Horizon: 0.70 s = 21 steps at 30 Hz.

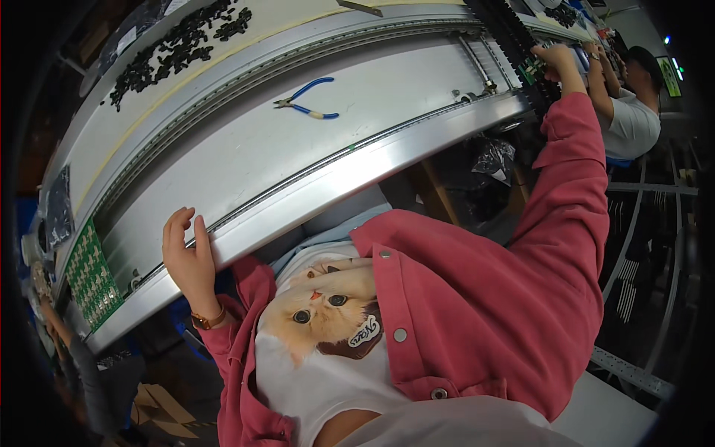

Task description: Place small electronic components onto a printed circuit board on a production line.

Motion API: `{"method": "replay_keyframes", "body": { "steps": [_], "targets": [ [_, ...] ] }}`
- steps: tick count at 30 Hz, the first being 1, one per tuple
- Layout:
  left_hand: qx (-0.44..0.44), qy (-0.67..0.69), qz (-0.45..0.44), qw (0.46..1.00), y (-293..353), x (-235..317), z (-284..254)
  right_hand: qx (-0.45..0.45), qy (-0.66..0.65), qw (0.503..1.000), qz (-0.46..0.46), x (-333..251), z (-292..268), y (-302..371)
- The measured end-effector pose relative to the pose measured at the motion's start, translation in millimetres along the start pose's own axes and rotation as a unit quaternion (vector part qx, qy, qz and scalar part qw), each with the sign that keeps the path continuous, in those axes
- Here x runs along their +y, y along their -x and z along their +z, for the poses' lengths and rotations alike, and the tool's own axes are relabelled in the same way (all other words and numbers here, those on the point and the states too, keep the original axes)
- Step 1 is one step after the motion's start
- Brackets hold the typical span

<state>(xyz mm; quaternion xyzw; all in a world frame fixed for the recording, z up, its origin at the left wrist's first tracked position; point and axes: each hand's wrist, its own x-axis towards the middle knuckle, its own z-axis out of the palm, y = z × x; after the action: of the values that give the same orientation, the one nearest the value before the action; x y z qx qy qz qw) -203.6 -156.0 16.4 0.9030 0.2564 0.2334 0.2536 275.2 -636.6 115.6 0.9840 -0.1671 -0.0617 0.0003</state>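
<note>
My left hand [190, 253] is at the near metal rail [335, 179], fingers spread and holding nothing. Far off to the right, my right hand [555, 59] is closed at a small green circuit board [532, 71] beside a black slotted rack [506, 30]; its fingertips are partly hidden. Between the two rails of the conveyor lies a pair of blue-handled cutting pliers [307, 100], jaws to the left and handles apart. A large green circuit board panel [91, 277] spans the rails at the left end, beyond my left hand.
Many small black parts [160, 59] are scattered on the shelf behind the far rail. A dark plastic bag [59, 205] lies at the left. One co-worker [629, 112] sits at the right; another's arm [74, 350] shows at the left. Cardboard [167, 413] is below.
</note>
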Motion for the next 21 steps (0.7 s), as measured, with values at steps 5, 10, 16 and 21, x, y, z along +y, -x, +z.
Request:
{"method": "replay_keyframes", "body": {
  "steps": [5, 10, 16, 21],
  "targets": [
    [-0.002, -0.005, 0.02, 1.0, -0.4, -2.5, 0.5, -0.035, -0.002, 0.998, 0.059, 23.3, 14.8, -24.8],
    [-0.011, -0.006, 0.004, 1.0, -2.5, 1.0, 1.3, -0.061, -0.003, 0.996, 0.062, 27.5, 22.2, -39.8],
    [-0.014, -0.01, -0.001, 1.0, -3.2, 3.4, 2.2, -0.096, 0.018, 0.993, 0.07, 28.6, 22.8, -47.2],
    [-0.004, -0.011, 0.006, 1.0, -0.8, 0.3, 1.1, -0.091, -0.008, 0.994, 0.066, 28.6, 31.1, -61.3]
  ]
}}
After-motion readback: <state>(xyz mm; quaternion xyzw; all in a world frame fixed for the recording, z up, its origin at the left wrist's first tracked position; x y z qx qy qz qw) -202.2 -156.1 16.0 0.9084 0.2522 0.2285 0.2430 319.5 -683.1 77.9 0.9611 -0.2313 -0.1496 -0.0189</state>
